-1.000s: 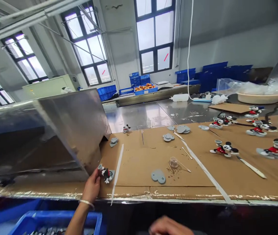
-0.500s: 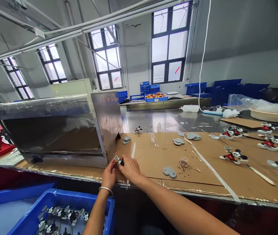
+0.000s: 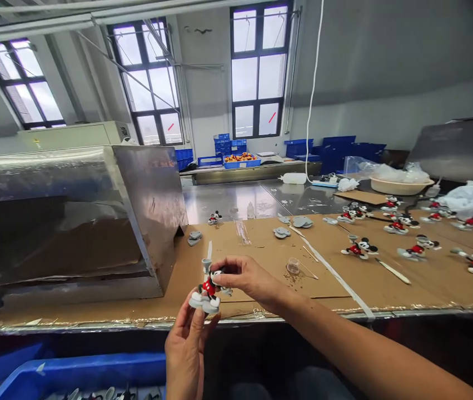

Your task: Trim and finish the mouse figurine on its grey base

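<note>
Over the near bench edge, left hand (image 3: 188, 344) pinches the figurine (image 3: 209, 289) from below, and right hand (image 3: 247, 278) closes its fingertips on the head end from 3 o'clock. Half a second ago both hands had it down on the cardboard (image 3: 261, 250) by the steel hood (image 3: 94, 211) corner; now it's lifted clear and upright (pick-up looks done). Clear cup (image 3: 293, 266) sits at 2 o'clock, loose grey bases (image 3: 280, 232) at 1, other figurines (image 3: 359, 247) toward 2 to 3, blue crate (image 3: 81, 372) at 8.

Worn on the head, facing forward and slightly down over the bench (image 3: 261, 244) toward far windows (image 3: 257, 66); left hand (image 3: 186, 350), right hand (image 3: 248, 278) close below.
</note>
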`<state>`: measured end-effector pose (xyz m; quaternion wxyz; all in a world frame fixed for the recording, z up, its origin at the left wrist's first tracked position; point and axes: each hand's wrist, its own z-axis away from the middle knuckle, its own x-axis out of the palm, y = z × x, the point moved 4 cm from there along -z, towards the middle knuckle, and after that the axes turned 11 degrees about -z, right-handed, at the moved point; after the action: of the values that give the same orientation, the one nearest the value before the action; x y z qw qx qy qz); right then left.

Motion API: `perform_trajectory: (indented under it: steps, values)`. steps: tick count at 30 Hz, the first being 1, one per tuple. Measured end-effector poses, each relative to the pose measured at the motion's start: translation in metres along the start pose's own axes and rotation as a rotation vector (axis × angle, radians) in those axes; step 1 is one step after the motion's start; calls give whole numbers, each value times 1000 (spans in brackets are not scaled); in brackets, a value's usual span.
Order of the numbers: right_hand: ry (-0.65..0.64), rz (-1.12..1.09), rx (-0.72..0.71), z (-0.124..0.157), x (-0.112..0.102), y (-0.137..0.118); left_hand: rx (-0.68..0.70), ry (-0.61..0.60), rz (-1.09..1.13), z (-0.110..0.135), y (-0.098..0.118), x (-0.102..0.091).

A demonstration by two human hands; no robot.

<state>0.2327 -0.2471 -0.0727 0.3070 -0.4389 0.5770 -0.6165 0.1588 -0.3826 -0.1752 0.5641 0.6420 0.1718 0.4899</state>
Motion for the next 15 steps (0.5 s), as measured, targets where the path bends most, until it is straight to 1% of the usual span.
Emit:
perform_trajectory:
  steps: [2, 4, 6, 7, 8, 10, 13, 15]
  values:
    - [6, -31, 29, 15, -6, -5, -62, 3, 92, 7, -12, 8]
    - [14, -65, 53, 29, -12, -9, -151, -13, 190, 14, -25, 18]
    - [20, -108, 72, 42, -18, -10, -218, -18, 231, 23, -35, 28]
    - [22, -126, 83, 48, -20, -11, -229, -8, 225, 29, -40, 34]
    - [24, -131, 94, 54, -23, -11, -220, 6, 208, 35, -42, 39]
    - [36, -81, 95, 66, -31, -12, -156, 36, 138, 50, -46, 50]
    - [50, 12, 65, 83, -44, -12, -57, 29, 38, 70, -48, 67]
    - [56, -1, 65, 93, -54, -10, -34, 13, 4, 80, -51, 78]
